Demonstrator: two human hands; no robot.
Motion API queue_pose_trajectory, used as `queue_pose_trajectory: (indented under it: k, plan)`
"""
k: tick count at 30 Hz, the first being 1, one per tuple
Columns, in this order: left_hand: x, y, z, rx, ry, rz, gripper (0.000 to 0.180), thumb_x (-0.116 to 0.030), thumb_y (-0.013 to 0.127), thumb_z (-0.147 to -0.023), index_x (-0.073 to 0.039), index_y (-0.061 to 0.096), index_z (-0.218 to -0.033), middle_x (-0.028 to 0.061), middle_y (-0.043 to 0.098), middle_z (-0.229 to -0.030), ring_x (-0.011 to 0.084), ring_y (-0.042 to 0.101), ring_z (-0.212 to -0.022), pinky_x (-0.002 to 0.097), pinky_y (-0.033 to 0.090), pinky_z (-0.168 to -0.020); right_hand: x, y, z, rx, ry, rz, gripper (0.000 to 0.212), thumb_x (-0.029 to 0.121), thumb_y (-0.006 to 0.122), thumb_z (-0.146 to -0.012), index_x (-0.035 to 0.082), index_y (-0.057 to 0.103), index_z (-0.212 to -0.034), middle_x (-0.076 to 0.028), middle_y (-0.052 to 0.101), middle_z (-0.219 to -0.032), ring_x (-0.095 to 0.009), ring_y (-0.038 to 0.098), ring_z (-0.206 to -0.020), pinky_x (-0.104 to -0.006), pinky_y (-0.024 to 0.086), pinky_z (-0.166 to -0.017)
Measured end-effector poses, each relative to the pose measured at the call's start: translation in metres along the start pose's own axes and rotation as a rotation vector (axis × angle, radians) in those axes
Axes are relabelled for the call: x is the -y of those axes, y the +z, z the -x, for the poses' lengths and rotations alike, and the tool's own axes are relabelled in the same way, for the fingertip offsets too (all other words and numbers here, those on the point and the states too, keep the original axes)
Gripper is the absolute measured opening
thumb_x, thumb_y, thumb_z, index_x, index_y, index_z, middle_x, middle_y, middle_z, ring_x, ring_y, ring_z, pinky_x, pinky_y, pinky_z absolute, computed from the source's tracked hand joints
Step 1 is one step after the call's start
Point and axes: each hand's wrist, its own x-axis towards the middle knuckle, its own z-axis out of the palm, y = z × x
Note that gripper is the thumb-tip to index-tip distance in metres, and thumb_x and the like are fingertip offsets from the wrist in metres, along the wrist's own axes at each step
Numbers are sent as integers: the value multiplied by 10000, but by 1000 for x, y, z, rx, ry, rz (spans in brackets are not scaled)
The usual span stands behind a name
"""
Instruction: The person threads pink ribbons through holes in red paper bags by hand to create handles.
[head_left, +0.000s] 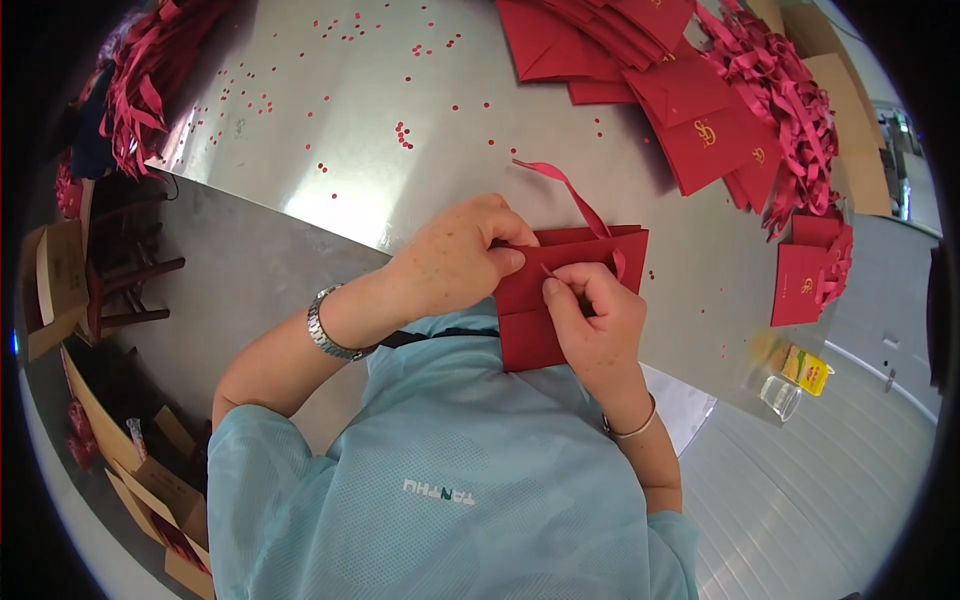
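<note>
A small red paper bag [528, 338] is held upright at the table's near edge, against my body. My left hand [455, 255] pinches its top rim at the left corner, thumb on the near panel and fingers partly hidden behind it. A red ribbon [575, 196] runs through the rim near the right corner, its far end standing loose above the bag. In front of the near panel, my right hand [608, 325] is closed, with the other ribbon end poking out between thumb and forefinger.
Red bags [690, 110] lie piled at the far right beside a heap of red ribbons [775, 85]. Finished-looking bags with ribbons [800, 285] sit at the right edge, near a glass [780, 397] and a yellow box [805, 368]. Red paper dots [403, 136] dot the metal table [350, 185].
</note>
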Motion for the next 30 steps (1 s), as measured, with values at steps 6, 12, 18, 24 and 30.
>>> queue_pose_trajectory:
  k: [6,12,18,24,30]
  plan:
    - [-2,0,1,-9,-19,82,111,44,595,-860,21,660,-946,29,548,-926,109,544,-781,254,460,-695,1,3,-6,7,-57,30,53,42,666,-841,10,630,-818,-89,617,-637,-140,569,-525,-269,447,-506]
    - [7,2,3,-70,48,110,118,-27,626,-844,4,676,-946,122,607,-953,255,613,-809,336,490,-742,2,6,-12,-2,-7,51,75,55,662,-835,4,631,-789,-91,606,-606,-160,556,-492,-282,434,-487]
    - [8,9,7,-182,165,-39,137,-33,631,-813,-7,663,-944,139,612,-933,309,621,-808,382,504,-729,8,6,-23,94,134,117,101,93,654,-829,4,641,-783,-119,604,-588,-211,576,-481,-312,442,-488]
    - [7,20,8,-285,150,-149,150,-62,620,-806,-31,670,-944,142,620,-928,343,623,-826,419,508,-731,2,14,-17,70,81,13,113,100,652,-855,2,632,-803,-136,634,-646,-233,597,-515,-325,448,-491]
    - [3,11,7,-240,94,-128,152,9,656,-805,1,639,-956,92,610,-905,201,608,-768,310,491,-687,5,3,-13,124,130,-84,117,81,651,-867,6,608,-788,-93,586,-596,-126,560,-518,-281,438,-497]
